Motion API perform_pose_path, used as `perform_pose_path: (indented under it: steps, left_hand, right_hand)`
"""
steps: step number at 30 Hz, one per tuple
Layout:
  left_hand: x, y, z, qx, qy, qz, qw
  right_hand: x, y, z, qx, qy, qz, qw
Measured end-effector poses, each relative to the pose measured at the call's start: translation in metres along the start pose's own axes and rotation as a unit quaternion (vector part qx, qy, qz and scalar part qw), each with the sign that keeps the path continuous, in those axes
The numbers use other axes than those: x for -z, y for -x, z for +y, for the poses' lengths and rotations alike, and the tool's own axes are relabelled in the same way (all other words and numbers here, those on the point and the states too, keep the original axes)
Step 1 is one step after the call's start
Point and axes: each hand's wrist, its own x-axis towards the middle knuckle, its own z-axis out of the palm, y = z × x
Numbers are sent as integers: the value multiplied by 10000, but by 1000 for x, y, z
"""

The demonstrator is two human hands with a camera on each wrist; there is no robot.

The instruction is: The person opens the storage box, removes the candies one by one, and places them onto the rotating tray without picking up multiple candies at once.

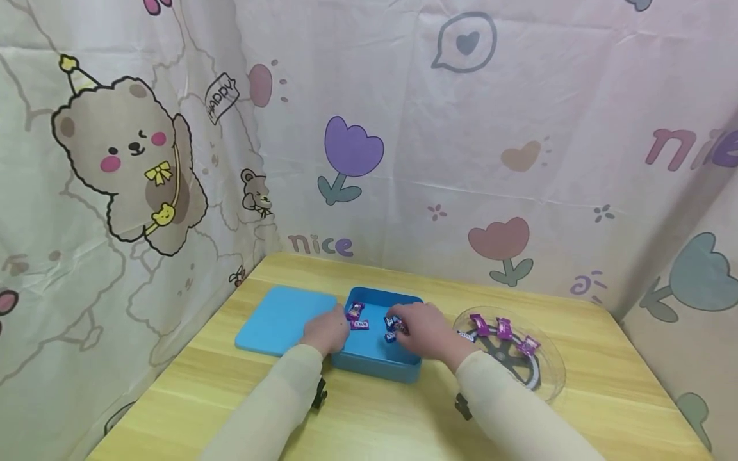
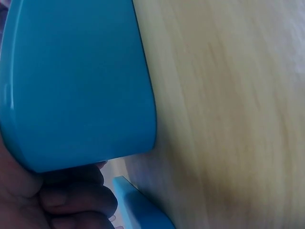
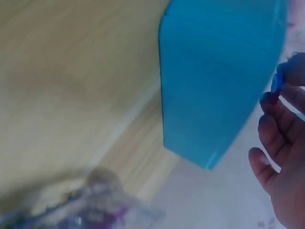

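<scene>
The blue box (image 1: 377, 368) stands without its lid on the table, with purple-wrapped candies (image 1: 360, 325) at its left and blue-wrapped candies (image 1: 390, 337) toward its right. My left hand (image 1: 327, 331) grips the box's left side, its curled fingers (image 2: 78, 198) against the outer wall in the left wrist view. Over the right part of the box is my right hand (image 1: 425, 331). Its thumb and fingertips pinch a small blue-wrapped candy (image 3: 277, 83), held by the rim in the right wrist view.
A flat blue lid (image 1: 277, 320) lies left of the box. On the right, behind my right forearm, sits a round clear tray (image 1: 556, 365) with several purple-wrapped candies (image 1: 504, 328) along its far side. Printed curtains (image 1: 403, 160) hang behind the wooden table (image 1: 369, 422).
</scene>
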Motion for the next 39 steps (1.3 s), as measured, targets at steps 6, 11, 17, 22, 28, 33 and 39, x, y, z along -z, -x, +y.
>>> perform_pose_path:
  steps: [6, 11, 17, 22, 28, 33, 39]
  left_hand:
    - [3, -1, 1, 13, -83, -34, 10000]
    - [4, 0, 2, 15, -106, -55, 9999]
    - [4, 0, 3, 41, -111, -86, 9999]
    - [3, 0, 1, -3, -53, -63, 10000]
    - [4, 0, 0, -70, -72, -33, 9999]
    - [4, 1, 0, -84, -64, -34, 9999]
    - [4, 2, 1, -110, -66, -5, 9999]
  right_hand:
    - [20, 24, 18, -683, -310, 206, 9970]
    - [33, 52, 41, -1297, -205, 255, 9910]
    - [42, 92, 70, -1638, -62, 212, 9862]
    - [41, 119, 84, -1916, 141, -193, 9812]
    - [31, 143, 93, -1907, 332, -395, 9803]
    - [23, 154, 94, -2013, 189, -622, 9774]
    - [25, 159, 93, -2088, -104, -756, 9750]
